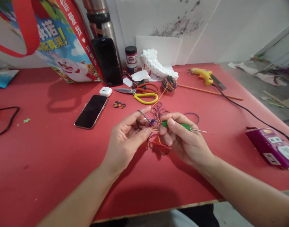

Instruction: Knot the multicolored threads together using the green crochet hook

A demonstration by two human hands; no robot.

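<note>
My right hand [185,135] grips a crochet hook [183,126] by its green handle, one thin metal end pointing right and the other reaching left into the yarn. Between thumb and fingers, my left hand [127,135] pinches a small knotted piece of multicoloured yarn [153,122]. A dark strand runs over its raised index finger. Loose loops of purple, orange and red yarn hang around and below both hands. An orange strand leads back to a multicoloured yarn ball [169,84]. The exact stitches at the hook's left end are too small to make out.
Scissors [145,97], a lying phone [91,112], a white earbud case [106,91] and a small yarn piece [119,104] lie beyond my hands. Behind stand a bag [71,60], a flask [111,31] and a jar [131,58]. A glue gun [202,75] and purple power socket [272,146] are right.
</note>
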